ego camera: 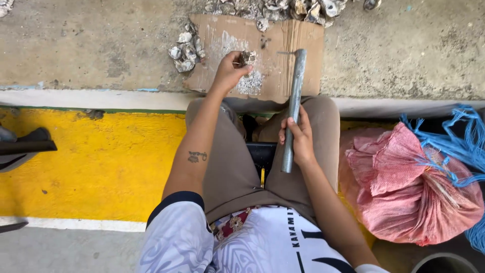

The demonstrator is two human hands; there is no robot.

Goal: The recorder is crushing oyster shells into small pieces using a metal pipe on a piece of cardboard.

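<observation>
Grey shell clump (247,57) between left fingers (236,56), above cardboard (283,40).

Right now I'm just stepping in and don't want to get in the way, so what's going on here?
A seated person holds a rough shell clump in the left hand over a flattened piece of cardboard on the concrete floor. The right hand grips a grey metal bar, its far end over the cardboard. White grit lies on the cardboard by the clump. A small pile of shells sits at the cardboard's left edge, and a pink mesh sack lies on the person's right.
</observation>
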